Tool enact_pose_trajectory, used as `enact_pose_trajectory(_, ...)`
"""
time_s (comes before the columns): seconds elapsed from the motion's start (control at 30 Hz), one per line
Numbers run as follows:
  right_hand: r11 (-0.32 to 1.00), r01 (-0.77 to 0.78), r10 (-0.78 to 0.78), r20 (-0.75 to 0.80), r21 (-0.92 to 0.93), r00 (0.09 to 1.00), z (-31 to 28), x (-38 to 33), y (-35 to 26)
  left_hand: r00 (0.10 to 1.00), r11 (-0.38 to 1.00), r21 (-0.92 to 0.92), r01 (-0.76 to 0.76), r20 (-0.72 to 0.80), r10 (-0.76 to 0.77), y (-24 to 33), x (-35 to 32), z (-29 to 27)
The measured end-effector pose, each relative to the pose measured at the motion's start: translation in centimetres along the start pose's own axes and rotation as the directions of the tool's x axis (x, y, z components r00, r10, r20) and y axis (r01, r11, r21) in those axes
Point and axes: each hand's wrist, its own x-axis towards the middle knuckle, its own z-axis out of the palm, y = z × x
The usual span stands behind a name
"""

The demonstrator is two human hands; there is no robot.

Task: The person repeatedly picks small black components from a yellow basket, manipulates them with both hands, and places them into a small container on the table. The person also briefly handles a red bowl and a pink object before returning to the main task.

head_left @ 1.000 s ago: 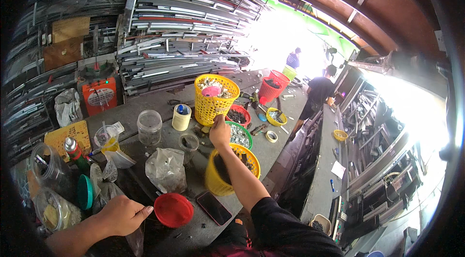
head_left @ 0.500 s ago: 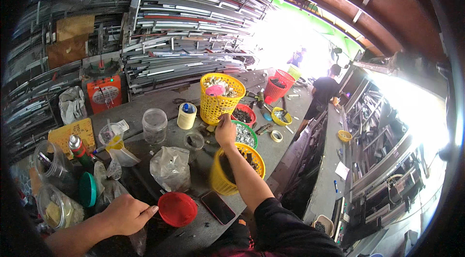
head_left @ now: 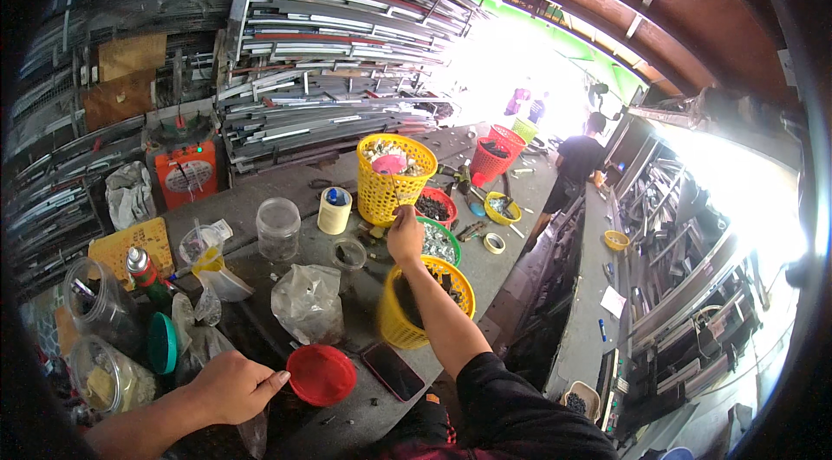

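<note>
My right hand (head_left: 405, 237) reaches forward over the bench, closed on a thin rod with a round pink head (head_left: 389, 165). That head overlaps the front rim of a tall yellow basket (head_left: 381, 196) full of small pale pieces. Under my right forearm stands a second yellow basket (head_left: 403, 326) with dark pieces. At the lower left, my left hand (head_left: 232, 389) is closed, its thumb tip at the rim of a red round lid (head_left: 321, 375); its other fingers are partly hidden. A dark phone (head_left: 393, 371) lies right of the lid.
Clear jars (head_left: 277, 229), a plastic bag (head_left: 308, 304), a tape roll (head_left: 334, 210) and a spray can (head_left: 147, 280) crowd the bench. Red baskets (head_left: 498, 157) stand farther off. Metal profiles (head_left: 338, 44) fill the racks. A person in dark clothes (head_left: 579, 161) stands at the right-hand bench.
The view has shifted slightly. Both hands keep nearly the same places, and the pink head sits a touch lower against the yellow basket. Another figure shows in the bright background.
</note>
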Motion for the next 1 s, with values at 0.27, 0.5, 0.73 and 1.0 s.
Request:
enact_pose_trajectory(0.27, 0.991, -0.063, 0.068, 0.037, -0.118, 0.997, 0.5, 0.2, 0.3, 1.0, 1.0, 0.03, -0.002, 0.022, 0.002, 0.2, -0.2, -0.2)
enact_pose_trajectory(0.5, 0.996, -0.074, 0.07, 0.079, 0.056, 0.994, 0.5, 0.0, 0.2, 0.999, 0.999, 0.018, -0.031, -0.019, 0.031, -0.6, -0.1, 0.6)
enact_pose_trajectory(0.73, 0.979, 0.158, -0.118, 0.269, -0.13, 0.956, 0.8, -0.1, -0.4, 0.998, 0.998, 0.052, -0.047, -0.029, 0.049, 0.3, -0.4, 0.0)
enact_pose_trajectory(1.0, 0.897, 0.146, 0.146, 0.592, -0.416, 0.792, 0.9, -0.4, 0.6, 0.998, 0.998, 0.051, 0.031, -0.055, -0.028, 0.5, 0.5, -0.4)
